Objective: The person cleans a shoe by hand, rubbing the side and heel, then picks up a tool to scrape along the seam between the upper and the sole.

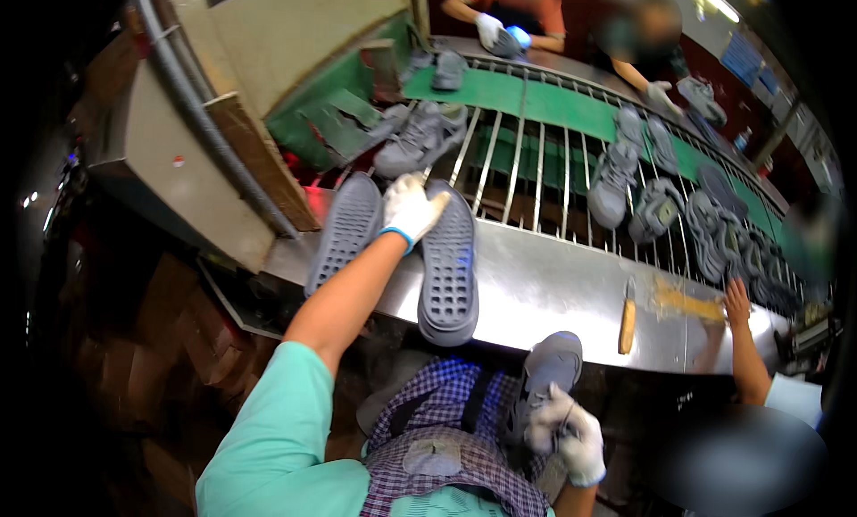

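My left hand (413,212), in a white glove with a blue cuff, reaches to the metal ledge. Its thumb lies over the edge of a grey shoe sole (449,271), gripping it near the far end; the fingers are partly hidden. The sole shows rows of square hollows, and its near end juts past the ledge. Just left of this hand lies a second grey sole (346,227). Low at my lap, my gloved right hand (568,435) is closed on a grey shoe (553,365), its toe pointing away and its heel end hidden.
A metal ledge (536,280) borders a rack of metal rods carrying several grey shoes (613,185). A wooden-handled tool (628,325) lies on the ledge. At right, a co-worker's bare hand (737,303) touches the ledge. Two people work across the rack. A grey pipe (205,106) stands left.
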A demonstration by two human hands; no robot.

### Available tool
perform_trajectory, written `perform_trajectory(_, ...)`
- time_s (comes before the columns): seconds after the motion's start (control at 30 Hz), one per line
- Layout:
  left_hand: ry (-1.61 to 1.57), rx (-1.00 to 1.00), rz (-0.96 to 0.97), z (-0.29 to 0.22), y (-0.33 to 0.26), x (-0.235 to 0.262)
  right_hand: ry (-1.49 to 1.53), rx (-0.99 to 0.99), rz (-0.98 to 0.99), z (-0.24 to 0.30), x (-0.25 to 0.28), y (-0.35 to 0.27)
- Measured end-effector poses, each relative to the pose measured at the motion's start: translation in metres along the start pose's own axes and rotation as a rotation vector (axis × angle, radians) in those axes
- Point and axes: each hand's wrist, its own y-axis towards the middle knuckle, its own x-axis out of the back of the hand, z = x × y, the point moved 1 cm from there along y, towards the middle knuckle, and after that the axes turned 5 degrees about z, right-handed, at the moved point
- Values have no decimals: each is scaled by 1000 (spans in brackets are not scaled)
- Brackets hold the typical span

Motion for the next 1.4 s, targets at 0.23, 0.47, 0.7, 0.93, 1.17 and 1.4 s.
perform_trajectory(0.23, -1068, 79, 440, -2, 9, 14, 501, -116, -704, -41, 40, -16)
perform_trajectory(0.47, -1510, -127, 666, -76, -72, 61, 1096, -471, -292, -153, -14, -19)
perform_trajectory(0.7, -1252, -270, 723, -140, -153, 60, 913, -104, -252, -150, -18, 12)
perform_trajectory(0.93, -1158, -623, 831, -141, -214, 12, 916, -226, -168, -98, -36, -26)
perform_trajectory(1.17, -1042, -577, 906, -150, -206, 30, 904, -415, -304, -77, -42, -31)
perform_trajectory(1.4, -1018, -636, 913, -150, -202, 30, 807, -292, -257, -75, -37, -20)
